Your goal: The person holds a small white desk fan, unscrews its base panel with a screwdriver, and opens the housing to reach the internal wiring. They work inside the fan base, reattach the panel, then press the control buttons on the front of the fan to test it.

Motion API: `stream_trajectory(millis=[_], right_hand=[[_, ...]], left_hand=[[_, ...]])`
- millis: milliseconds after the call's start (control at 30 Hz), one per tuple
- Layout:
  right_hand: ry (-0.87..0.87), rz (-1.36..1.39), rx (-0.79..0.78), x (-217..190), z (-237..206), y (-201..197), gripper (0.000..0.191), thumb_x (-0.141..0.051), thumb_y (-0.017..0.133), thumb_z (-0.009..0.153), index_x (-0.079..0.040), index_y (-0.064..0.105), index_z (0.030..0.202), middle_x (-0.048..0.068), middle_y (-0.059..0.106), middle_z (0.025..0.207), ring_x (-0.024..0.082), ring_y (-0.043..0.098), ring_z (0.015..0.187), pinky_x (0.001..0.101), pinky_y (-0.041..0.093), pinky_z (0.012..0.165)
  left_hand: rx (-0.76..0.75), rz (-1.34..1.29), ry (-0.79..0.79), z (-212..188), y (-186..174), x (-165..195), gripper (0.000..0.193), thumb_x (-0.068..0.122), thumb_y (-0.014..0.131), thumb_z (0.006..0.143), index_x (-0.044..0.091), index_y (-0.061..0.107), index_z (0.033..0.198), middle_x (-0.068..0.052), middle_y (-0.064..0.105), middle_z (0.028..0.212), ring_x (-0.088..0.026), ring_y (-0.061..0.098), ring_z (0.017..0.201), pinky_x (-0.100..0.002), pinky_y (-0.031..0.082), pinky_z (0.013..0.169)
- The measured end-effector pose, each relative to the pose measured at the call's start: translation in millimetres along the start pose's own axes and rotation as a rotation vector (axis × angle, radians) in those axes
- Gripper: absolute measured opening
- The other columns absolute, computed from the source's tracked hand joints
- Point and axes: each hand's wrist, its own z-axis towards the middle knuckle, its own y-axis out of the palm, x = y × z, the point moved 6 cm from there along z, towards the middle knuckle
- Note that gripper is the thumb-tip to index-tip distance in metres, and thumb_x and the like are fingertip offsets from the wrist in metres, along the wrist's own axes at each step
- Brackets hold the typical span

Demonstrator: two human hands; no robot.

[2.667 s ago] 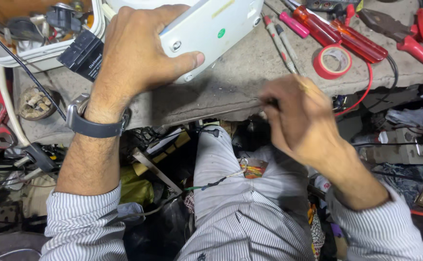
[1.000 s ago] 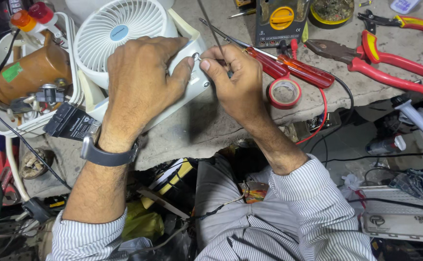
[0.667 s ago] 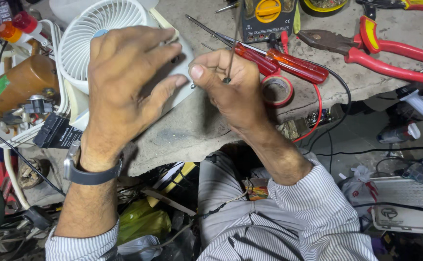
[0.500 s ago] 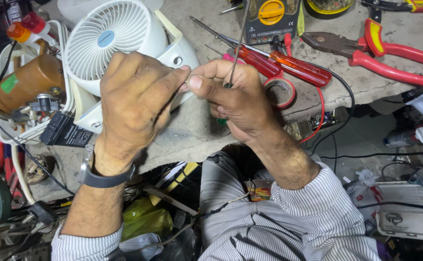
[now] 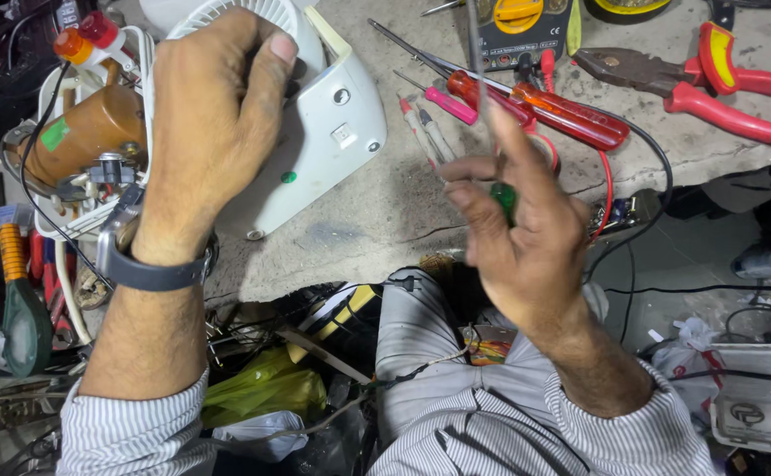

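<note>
At my far left a white wire basket [image 5: 149, 66] sits on the bench, crowded with a brown cylindrical part wearing a green sticker [image 5: 85, 132], a small bottle with a red and orange cap [image 5: 85, 37] standing at its back, and a tangle of dark wires and little metal fittings low in front. I cannot tell what else lies under them.

The small white plastic table fan [image 5: 328, 123] lies on the grey concrete bench [image 5: 385, 207], just beside that basket and touching its rim. Its round slatted grille faces up under my palm, and its smooth body shows two small round screw holes, a square button and a green dot on the side turned to me.

My left hand [image 5: 213, 132] rests over the fan's grille, fingers curled together and pressed down on the housing, thumb hooked over the top edge. A dark watch strap circles that wrist.

My right hand [image 5: 517, 238] is lifted off the bench, apart from the fan, with bare concrete between them. Its fingers are pinched shut on the thin screwdriver with a green handle [image 5: 502, 198]; the slim metal shaft runs straight up past my forefinger, blurred.

Behind that hand lie two red-handled screwdrivers [image 5: 544, 106], a pink-handled one [image 5: 447, 101], red-gripped pliers [image 5: 720, 84] and a yellow-dialled meter [image 5: 517, 26]
</note>
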Motion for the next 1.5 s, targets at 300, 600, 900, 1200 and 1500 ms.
stream_trajectory(millis=[300, 600, 900, 1200, 1500], right_hand=[[-0.131, -0.551, 0.046, -25.2, -53.1, -19.7, 0.037, -0.001, 0.068, 0.092, 0.008, 0.057, 0.126, 0.022, 0.072, 0.112, 0.034, 0.075, 0.092, 0.0388, 0.058, 0.075], [-0.285, -0.519, 0.079, -26.6, -53.2, -14.5, 0.03, 0.002, 0.084, 0.088, 0.003, 0.069, 0.114, 0.017, 0.076, 0.108, 0.026, 0.077, 0.096, 0.0333, 0.061, 0.081], [-0.28, -0.487, 0.075, -19.2, -42.1, -4.6, 0.033, 0.0, 0.084, 0.089, 0.003, 0.069, 0.119, 0.016, 0.072, 0.111, 0.028, 0.077, 0.092, 0.0343, 0.06, 0.077], [-0.346, -0.917, -0.058, -80.3, -32.7, 8.3, 0.037, -0.003, 0.071, 0.08, -0.001, 0.074, 0.117, 0.011, 0.064, 0.107, 0.027, 0.069, 0.076, 0.0375, 0.055, 0.062], [-0.579, -1.038, -0.079, -96.8, -23.2, 13.2, 0.024, -0.013, 0.078, 0.09, 0.004, 0.073, 0.106, 0.011, 0.064, 0.085, 0.023, 0.065, 0.064, 0.0346, 0.052, 0.056]], left_hand=[[-0.184, 0.032, -0.105, 8.4, 40.8, -28.9, 0.027, 0.02, 0.057, 0.113, -0.004, 0.06, 0.1, -0.02, 0.059, 0.07, -0.036, 0.063, 0.067, -0.048, 0.047, 0.063], [-0.18, 0.07, -0.088, 6.8, 43.2, -23.6, 0.028, 0.019, 0.054, 0.115, -0.005, 0.055, 0.1, -0.023, 0.061, 0.074, -0.043, 0.063, 0.074, -0.052, 0.047, 0.068], [-0.22, 0.057, -0.159, 7.6, 46.6, -27.3, 0.029, 0.022, 0.052, 0.114, -0.001, 0.057, 0.099, -0.018, 0.06, 0.068, -0.032, 0.065, 0.063, -0.046, 0.049, 0.058], [-0.151, 0.082, -0.064, 4.3, 46.7, -25.4, 0.026, 0.018, 0.051, 0.116, -0.003, 0.056, 0.101, -0.017, 0.06, 0.069, -0.035, 0.066, 0.066, -0.048, 0.05, 0.06], [-0.13, 0.15, -0.072, 0.7, 51.5, -23.6, 0.022, 0.013, 0.05, 0.114, -0.007, 0.058, 0.108, -0.022, 0.063, 0.065, -0.04, 0.067, 0.063, -0.051, 0.053, 0.061]])
